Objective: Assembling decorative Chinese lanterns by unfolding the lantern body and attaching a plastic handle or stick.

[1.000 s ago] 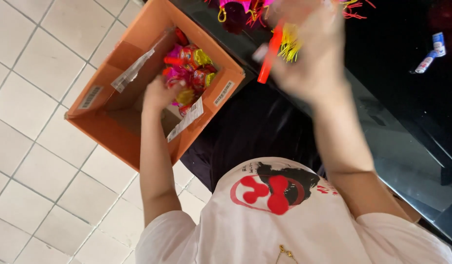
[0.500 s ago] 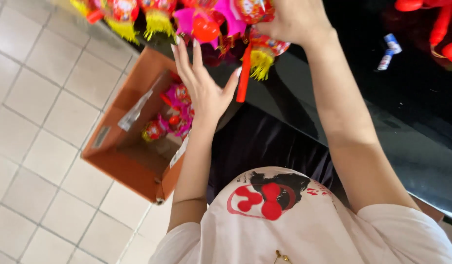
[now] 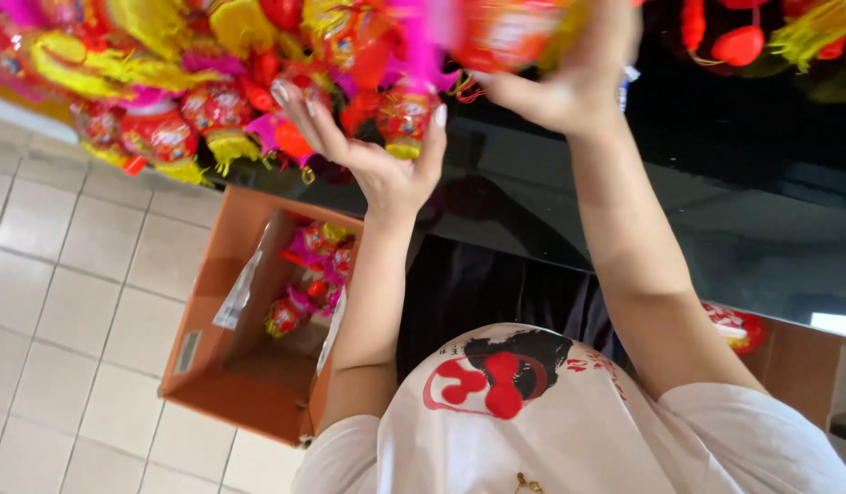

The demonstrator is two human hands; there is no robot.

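My left hand (image 3: pixel 373 151) is raised with its palm open and fingers spread, right against a heap of red, yellow and pink tasselled paper lanterns (image 3: pixel 203 101) on a black tabletop (image 3: pixel 716 210). My right hand (image 3: pixel 569 87) reaches higher. Its fingers touch a blurred red-orange lantern (image 3: pixel 505 32) at the top edge, and its grip there is hidden by blur. Below my left arm an open orange cardboard box (image 3: pixel 226 384) stands on the floor with several more lanterns (image 3: pixel 304 274) inside.
White floor tiles (image 3: pixel 66 302) lie on the left. More red ornaments (image 3: pixel 738 41) lie on the table at the top right. A second brown box (image 3: pixel 803 361) with a red item (image 3: pixel 736 325) sits under the table edge at the right.
My left hand has come up out of the box and now meets the lantern heap. The view has tilted forward, bringing the heap closer, and the red stick in my right hand is out of sight.
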